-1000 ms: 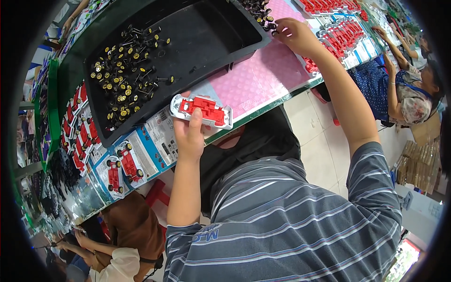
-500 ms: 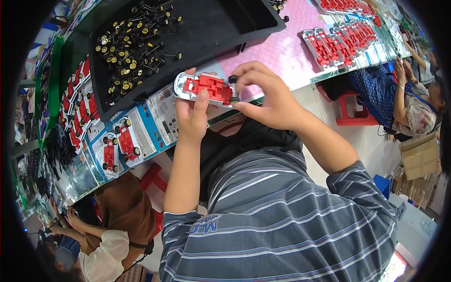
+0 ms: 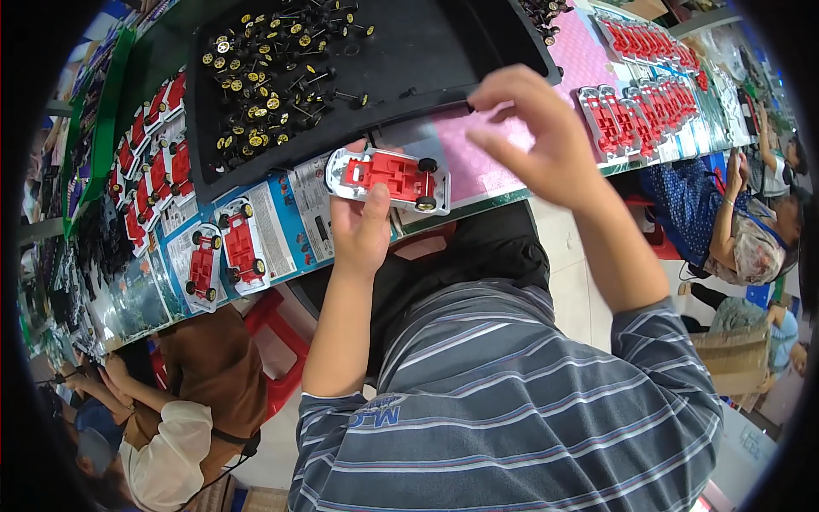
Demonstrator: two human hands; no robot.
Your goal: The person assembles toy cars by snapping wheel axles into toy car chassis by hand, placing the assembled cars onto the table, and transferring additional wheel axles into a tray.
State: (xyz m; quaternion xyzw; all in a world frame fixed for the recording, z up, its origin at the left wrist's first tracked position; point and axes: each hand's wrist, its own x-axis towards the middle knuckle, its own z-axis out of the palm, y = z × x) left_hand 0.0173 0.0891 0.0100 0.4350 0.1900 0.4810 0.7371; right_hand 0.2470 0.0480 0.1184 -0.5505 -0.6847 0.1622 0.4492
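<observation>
My left hand [image 3: 363,226] grips a toy car [image 3: 388,179] with its red underside up, thumb across the near edge and fingers beneath. One pair of wheels [image 3: 426,203] on an axle sits at the car's right end; the left end shows no wheels. My right hand [image 3: 537,128] is in the air to the right of the car, slightly blurred, thumb and fingers apart, with nothing in it. Beyond both hands lies a black tray [image 3: 426,97] holding many loose wheel-and-axle sets [image 3: 256,102] with yellow hubs.
Left of the tray are rows of red-and-white cars [image 3: 145,188] and two wheeled cars [image 3: 243,247]. More car bodies [image 3: 636,119] stand in rows on the pink table covering [image 3: 478,162] at right. People sit nearby on both sides, one in a blue dotted garment [image 3: 687,200].
My right hand has left the car's wheel end and moved right and up toward the tray's edge. The wheel pair now lies seated across the car. My left hand still holds it.
</observation>
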